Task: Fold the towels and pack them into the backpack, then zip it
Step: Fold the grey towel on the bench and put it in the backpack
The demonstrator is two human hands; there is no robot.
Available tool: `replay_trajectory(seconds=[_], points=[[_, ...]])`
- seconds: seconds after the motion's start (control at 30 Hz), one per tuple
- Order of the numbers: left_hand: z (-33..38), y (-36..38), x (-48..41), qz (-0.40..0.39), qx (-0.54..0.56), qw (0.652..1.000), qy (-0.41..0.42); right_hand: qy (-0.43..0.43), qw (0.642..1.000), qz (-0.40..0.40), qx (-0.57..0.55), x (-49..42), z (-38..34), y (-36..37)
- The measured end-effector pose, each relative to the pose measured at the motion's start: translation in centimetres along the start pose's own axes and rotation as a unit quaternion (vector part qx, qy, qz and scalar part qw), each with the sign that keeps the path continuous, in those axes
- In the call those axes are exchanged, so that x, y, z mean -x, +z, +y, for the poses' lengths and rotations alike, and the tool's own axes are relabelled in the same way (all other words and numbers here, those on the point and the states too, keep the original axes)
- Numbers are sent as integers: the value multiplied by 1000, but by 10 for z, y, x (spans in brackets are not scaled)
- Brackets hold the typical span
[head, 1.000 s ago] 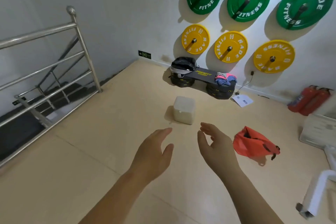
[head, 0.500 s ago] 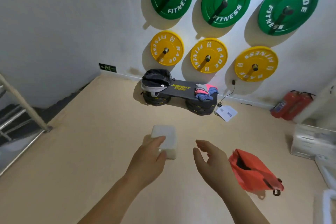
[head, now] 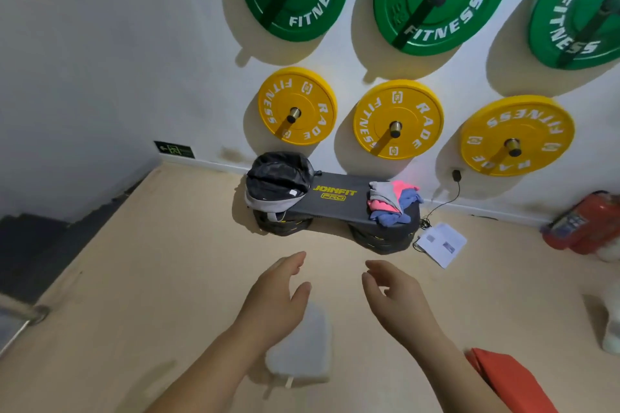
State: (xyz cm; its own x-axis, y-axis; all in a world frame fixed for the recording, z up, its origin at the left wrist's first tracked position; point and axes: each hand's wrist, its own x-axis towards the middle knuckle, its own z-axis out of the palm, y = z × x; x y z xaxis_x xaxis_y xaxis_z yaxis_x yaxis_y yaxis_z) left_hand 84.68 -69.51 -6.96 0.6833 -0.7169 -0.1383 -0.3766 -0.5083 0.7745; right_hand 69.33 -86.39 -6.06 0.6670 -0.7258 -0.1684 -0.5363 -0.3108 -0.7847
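On the right end of the low bench lie the crumpled towels, seemingly soft, light and limp, likely best pinched at a corner, the backpack at the left end, while left hand and right hand hover well short, relaxed and empty.

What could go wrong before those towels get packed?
The white box, on the floor partly behind the left hand, and the orange bag nearby could trip the person. The towels lie in a loose heap at the board's end; some may slide off when grabbed. A cable trails beside that end.
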Motion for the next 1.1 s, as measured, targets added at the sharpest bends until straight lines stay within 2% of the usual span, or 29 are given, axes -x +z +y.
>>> replay_trajectory(seconds=[0.17,0.27,0.4,0.53,0.7,0.9,1.1], points=[[-19,-46,-134,32,-39,999,-1,-11,999,-39,26,-143,-59,28],[-49,-66,-234,33,-49,998,18,5,998,-31,45,-232,-78,54],[-77,-82,-361,-17,-59,998,34,48,997,-4,57,-335,-104,69],[-62,-71,-450,-75,-48,996,29,101,994,25,23,-409,-100,47],[-12,-18,-563,-150,-78,982,78,154,985,71,-11,-500,-54,-10],[27,97,-674,-158,-79,982,67,166,984,59,-31,-645,61,-58],[9,183,-769,-142,-78,985,52,206,973,74,-79,-759,172,-30]])
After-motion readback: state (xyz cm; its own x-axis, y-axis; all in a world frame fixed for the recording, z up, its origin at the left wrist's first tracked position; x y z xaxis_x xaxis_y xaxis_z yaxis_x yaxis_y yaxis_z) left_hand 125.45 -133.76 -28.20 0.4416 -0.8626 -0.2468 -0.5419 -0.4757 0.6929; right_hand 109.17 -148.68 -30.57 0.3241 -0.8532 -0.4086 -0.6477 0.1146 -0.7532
